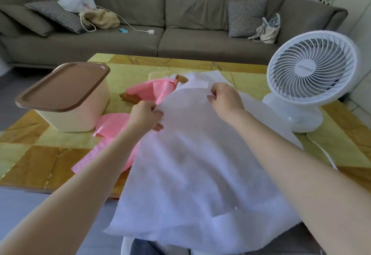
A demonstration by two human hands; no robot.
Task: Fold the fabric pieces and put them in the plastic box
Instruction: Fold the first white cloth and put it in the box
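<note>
White fabric (196, 164) looks light, limp, non-slippery; left hand (147, 116) and right hand (224, 99) pinch its far edge; best held by corners.

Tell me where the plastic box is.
In the head view the plastic box stands on the left of the table, its brown lid on top, just left of the pink fabric.

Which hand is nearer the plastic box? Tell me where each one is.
Left. The left hand grips the white fabric just right of the plastic box; the right hand pinches it farther right, toward the fan.
</note>
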